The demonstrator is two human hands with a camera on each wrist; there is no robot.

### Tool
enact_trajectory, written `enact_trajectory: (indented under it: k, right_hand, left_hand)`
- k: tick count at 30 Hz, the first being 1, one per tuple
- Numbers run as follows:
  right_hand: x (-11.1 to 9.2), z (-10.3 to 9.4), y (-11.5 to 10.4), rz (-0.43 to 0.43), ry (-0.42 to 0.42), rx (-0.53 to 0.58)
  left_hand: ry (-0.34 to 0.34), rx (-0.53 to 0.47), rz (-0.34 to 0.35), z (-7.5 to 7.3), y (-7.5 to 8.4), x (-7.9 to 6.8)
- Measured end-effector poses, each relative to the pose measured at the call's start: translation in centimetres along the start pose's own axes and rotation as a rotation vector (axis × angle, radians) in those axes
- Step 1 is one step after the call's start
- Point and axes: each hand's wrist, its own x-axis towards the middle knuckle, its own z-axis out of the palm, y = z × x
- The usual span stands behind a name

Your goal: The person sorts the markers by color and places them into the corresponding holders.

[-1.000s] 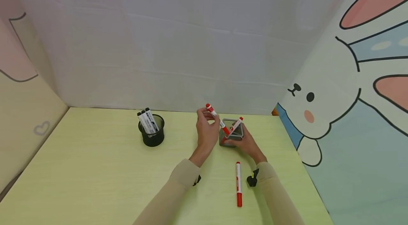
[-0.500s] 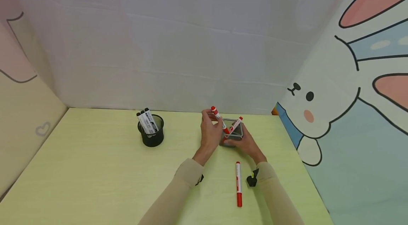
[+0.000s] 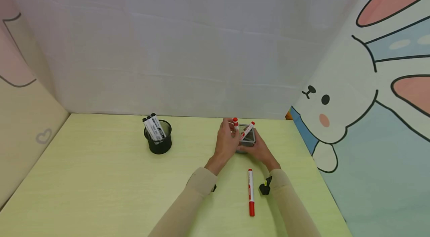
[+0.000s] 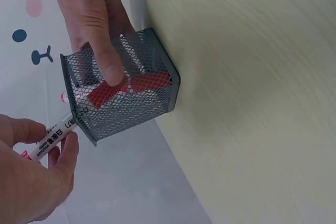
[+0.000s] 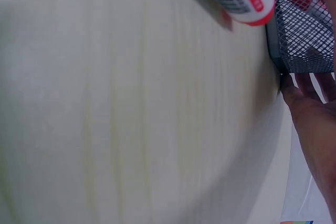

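My left hand (image 3: 226, 142) pinches a red-and-white marker (image 4: 55, 137) between thumb and fingers, its lower end inside the mouth of a grey mesh pen holder (image 3: 249, 143). From the right, my right hand (image 3: 260, 151) grips the square holder, thumb across its near side in the left wrist view. Another red-tipped marker (image 3: 248, 129) leans inside, sticking out over the rim. Through the mesh, red marker ends (image 4: 149, 81) show near the holder's base. Part of the holder's left side is hidden behind my left hand in the head view.
A third red-and-white marker (image 3: 251, 192) lies on the pale table (image 3: 111, 184) between my forearms. A round black mesh cup (image 3: 160, 146) with several black-capped white markers (image 3: 154, 128) stands at the back left. Behind the table rises a white wall (image 3: 168, 61).
My left hand has moved right and slightly down toward the holder, and the marker it holds has tipped from slanted to nearly upright. My right hand stays on the holder.
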Motion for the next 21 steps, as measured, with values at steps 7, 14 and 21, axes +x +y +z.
enact_trajectory:
  k: [7,14,21]
  right_hand:
    - [0.0,0.0,0.0,-0.015,-0.001,-0.013]
    - [0.0,0.2,-0.2,0.011,-0.001,0.001]
    - [0.1,0.3,0.1,0.003,0.010,-0.005]
  left_hand:
    - [-0.037,0.115,-0.007,-0.1,-0.3,-0.1]
    - [-0.024,0.100,-0.023,-0.5,-0.7,-0.3]
    - [-0.002,0.082,-0.046,-0.7,-1.1,-0.3]
